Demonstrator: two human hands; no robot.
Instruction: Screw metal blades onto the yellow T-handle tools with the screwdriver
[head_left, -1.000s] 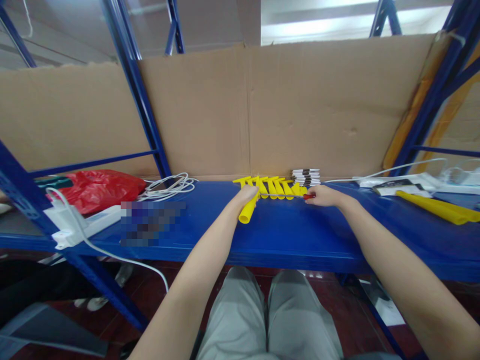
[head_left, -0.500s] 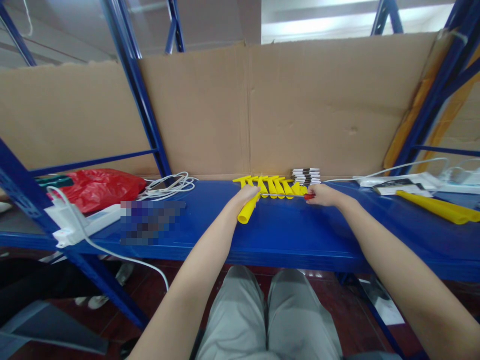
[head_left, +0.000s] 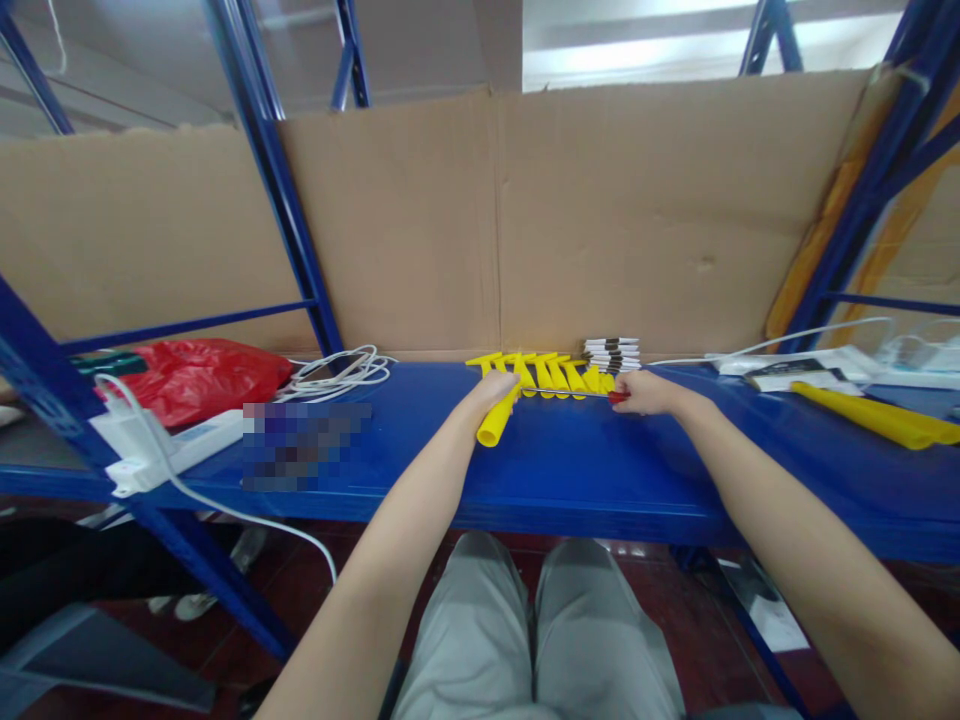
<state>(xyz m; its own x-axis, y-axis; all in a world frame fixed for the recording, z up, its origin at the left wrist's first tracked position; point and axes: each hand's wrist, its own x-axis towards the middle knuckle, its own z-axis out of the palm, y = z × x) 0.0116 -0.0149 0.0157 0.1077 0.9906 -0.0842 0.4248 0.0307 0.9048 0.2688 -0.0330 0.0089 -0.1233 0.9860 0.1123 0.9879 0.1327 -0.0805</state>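
Note:
My left hand (head_left: 493, 390) is closed around a yellow tube (head_left: 492, 430), whose open round end points toward me. In my right hand (head_left: 640, 391) is a screwdriver (head_left: 616, 397) with a red handle. Its thin metal shaft runs leftward to the far part of the tube, near my left fingers. Whether the tip sits in a screw is too small to tell. Just behind the shaft, several yellow T-shaped pieces (head_left: 551, 372) lie side by side in a row. A stack of small white packets with dark bands (head_left: 612, 354) stands behind my right hand.
On the blue shelf (head_left: 570, 470), more yellow tubes (head_left: 870, 413) lie at the right beside white power strips (head_left: 915, 370). To the left are a red plastic bag (head_left: 206, 378), a coiled white cable (head_left: 341, 373) and another power strip (head_left: 206, 437). A cardboard wall (head_left: 600, 220) closes the back.
Both hands stay almost where they were, still holding the tube and the screwdriver. The red handle appears slightly turned and a touch lower; otherwise little differs.

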